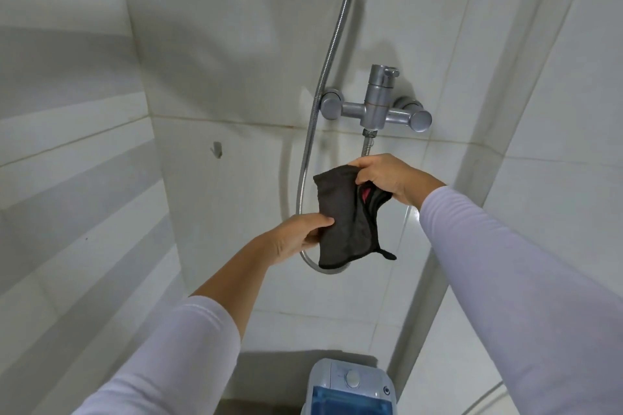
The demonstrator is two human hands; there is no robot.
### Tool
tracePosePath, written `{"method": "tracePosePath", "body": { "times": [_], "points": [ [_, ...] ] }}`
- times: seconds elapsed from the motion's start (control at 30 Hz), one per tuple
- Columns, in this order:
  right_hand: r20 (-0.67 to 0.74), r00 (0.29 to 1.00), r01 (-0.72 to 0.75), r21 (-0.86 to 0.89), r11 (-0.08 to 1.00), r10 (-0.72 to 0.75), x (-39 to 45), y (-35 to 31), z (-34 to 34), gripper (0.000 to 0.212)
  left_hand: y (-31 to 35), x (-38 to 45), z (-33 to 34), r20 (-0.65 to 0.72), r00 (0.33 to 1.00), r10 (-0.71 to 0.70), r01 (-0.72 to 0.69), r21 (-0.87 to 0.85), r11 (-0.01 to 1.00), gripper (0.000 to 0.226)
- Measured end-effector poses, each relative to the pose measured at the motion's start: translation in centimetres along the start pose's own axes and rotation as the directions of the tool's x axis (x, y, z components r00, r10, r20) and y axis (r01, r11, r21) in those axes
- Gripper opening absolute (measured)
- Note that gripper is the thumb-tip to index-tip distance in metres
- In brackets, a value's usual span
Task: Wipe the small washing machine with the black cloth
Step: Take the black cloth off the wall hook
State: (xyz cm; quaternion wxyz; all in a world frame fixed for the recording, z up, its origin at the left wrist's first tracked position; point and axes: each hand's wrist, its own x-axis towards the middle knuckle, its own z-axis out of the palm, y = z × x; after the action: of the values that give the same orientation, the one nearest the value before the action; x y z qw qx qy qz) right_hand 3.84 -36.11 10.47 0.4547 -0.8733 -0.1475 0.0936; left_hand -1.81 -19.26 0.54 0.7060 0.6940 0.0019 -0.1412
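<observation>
Pale grey-white glazed wall tiles (219, 84) close in a narrow shower corner, where a brushed-metal mixer tap (379, 108) is fixed to the wall and a ribbed silver shower hose (312, 131) loops down from it. In front of that hose the person holds a small black cloth (344, 219) with a trace of red in its fold, stretched between both hands at chest height. The left hand (296, 236) pinches the cloth's lower left edge between thumb and fingers; the right hand (387, 178) is closed over its upper right corner, so the cloth's long axis runs roughly up and down. Both arms wear light lilac long sleeves (505, 263). The small pale-blue washing machine (350, 387), with a round white dial and a translucent blue lid, sits low at the frame's bottom edge, well apart from the cloth and almost straight below it. Wiping has apparently not begun; the cloth must travel downward and toward the person, and neither hand looks clearly nearer to the machine.
</observation>
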Motion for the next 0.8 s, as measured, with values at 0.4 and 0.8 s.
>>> {"method": "tracePosePath", "body": {
  "times": [0.4, 0.8],
  "points": [
    [0.267, 0.961, 0.151, -0.265, 0.952, -0.078, -2.8, 2.1, 0.1, 0.041, 2.8, 1.2, 1.4, -0.044, 0.993, -0.112, 0.076, -0.497, 0.864, 0.052],
    [0.197, 0.971, -0.142, 0.013, 0.99, 0.137, -3.1, 8.2, -1.7, 0.068, 1.7, 2.4, 3.9, 0.221, 0.975, -0.007, 0.037, -0.13, 0.991, 0.023]
  ]
}}
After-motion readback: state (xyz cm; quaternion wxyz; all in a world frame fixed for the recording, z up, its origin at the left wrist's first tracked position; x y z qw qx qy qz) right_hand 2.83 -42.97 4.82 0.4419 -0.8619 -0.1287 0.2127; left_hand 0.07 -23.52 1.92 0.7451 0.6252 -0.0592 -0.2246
